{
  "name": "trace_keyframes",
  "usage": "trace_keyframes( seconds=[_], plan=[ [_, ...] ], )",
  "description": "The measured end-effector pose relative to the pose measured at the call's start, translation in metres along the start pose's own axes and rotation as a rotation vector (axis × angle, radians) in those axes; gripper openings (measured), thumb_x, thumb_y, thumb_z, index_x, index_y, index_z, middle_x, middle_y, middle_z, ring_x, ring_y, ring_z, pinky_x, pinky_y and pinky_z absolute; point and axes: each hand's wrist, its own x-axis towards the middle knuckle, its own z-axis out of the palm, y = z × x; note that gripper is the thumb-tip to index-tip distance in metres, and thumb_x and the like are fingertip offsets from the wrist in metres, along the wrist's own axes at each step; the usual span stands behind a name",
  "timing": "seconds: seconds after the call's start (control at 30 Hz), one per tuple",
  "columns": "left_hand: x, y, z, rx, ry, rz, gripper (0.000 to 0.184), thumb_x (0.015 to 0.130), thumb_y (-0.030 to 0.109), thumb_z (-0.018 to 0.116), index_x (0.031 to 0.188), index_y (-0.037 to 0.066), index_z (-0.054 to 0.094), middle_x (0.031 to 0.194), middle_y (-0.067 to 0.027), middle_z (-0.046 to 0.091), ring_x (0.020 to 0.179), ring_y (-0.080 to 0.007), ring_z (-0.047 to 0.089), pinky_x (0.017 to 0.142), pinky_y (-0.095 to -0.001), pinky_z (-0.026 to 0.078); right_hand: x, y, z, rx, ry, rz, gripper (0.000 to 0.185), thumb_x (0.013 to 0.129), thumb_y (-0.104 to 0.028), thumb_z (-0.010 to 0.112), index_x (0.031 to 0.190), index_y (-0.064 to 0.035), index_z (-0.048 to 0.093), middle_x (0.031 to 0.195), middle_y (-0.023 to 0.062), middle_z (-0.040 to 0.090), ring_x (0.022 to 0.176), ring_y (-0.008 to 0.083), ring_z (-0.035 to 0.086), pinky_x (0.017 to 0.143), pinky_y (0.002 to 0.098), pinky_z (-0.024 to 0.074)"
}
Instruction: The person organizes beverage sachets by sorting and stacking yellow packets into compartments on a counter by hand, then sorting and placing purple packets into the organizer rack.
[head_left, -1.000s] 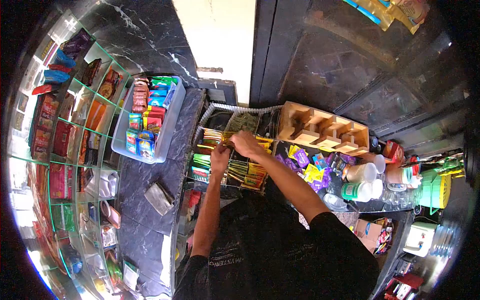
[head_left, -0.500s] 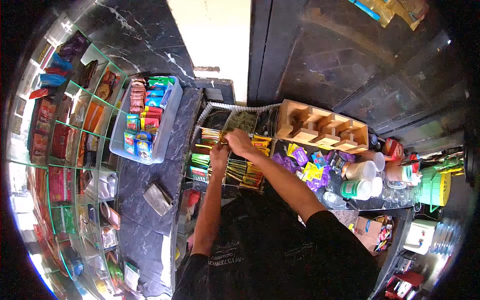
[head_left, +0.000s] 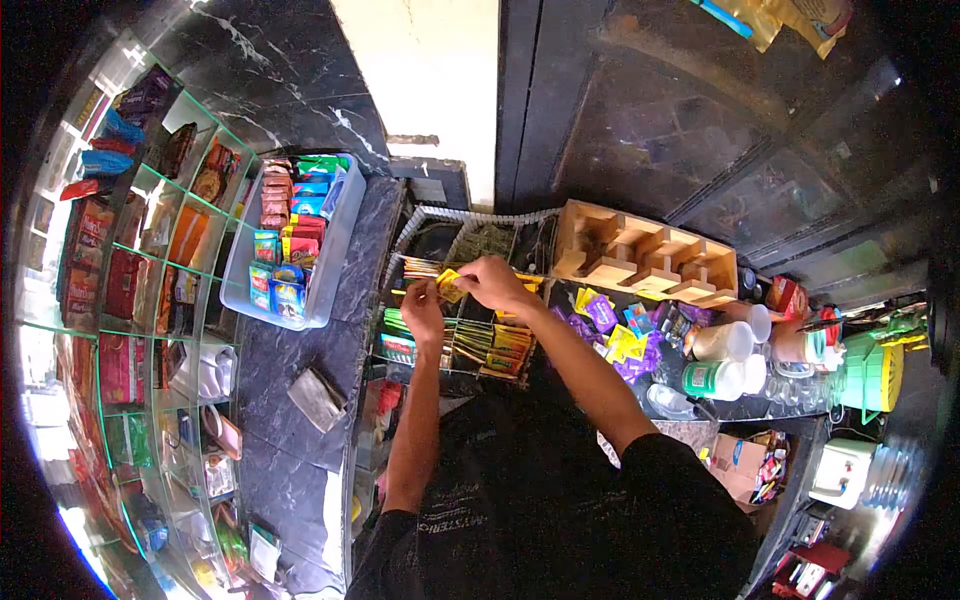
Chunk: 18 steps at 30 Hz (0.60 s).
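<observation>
Both my hands are over a divided wire rack (head_left: 400,240) that holds rows of upright sachets. My right hand (head_left: 488,282) pinches a small yellow sachet (head_left: 449,284). Just left of it, my left hand (head_left: 422,302) has its fingers closed; what they hold, if anything, is too small to make out. Below the hands stand green-edged sachets (head_left: 397,322) and a row of yellow-brown sachets (head_left: 505,352). Part of the rack's middle is hidden by my hands and forearms.
Left is a clear plastic tub (head_left: 318,300) of coloured sachets, beside glass shelves (head_left: 150,250) of packets. A folded grey cloth-like item (head_left: 317,398) lies on the dark counter. Right are a wooden divided holder (head_left: 650,255), loose purple and yellow packets (head_left: 625,343) and jars (head_left: 722,342).
My hands have moved apart a little, the left to the left and down, the right slightly to the right. The yellow sachet between them now shows clearly.
</observation>
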Motion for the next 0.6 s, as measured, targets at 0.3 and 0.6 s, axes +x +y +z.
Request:
trace_keyframes(
  seconds=[0.3,0.6],
  plan=[
    [-0.027,0.084,0.009,-0.667,-0.361,-0.202,0.059,0.097,0.012,0.064,0.149,0.002,0.037,0.13,-0.0095,0.055,0.119,-0.0195,0.055,0.105,-0.037,0.045,-0.011,-0.002,-0.019,0.8,-0.063,0.457,0.023,0.09,-0.019,0.07,0.098,0.0019,0.075,0.081,0.0038,0.072,0.065,0.0074,0.06,0.06,0.0232,0.0469],
    [-0.027,0.107,0.001,-0.53,-0.549,0.06,0.069,0.079,-0.007,0.076,0.141,-0.001,0.046,0.141,-0.0154,0.054,0.13,-0.0265,0.052,0.111,-0.0413,0.042,-0.038,-0.008,-0.024,1.56,-0.097,0.721,0.015,0.091,-0.014,0.07,0.096,-0.0003,0.067,0.084,0.0048,0.067,0.069,0.0105,0.061,0.051,0.0207,0.043]
  ],
)
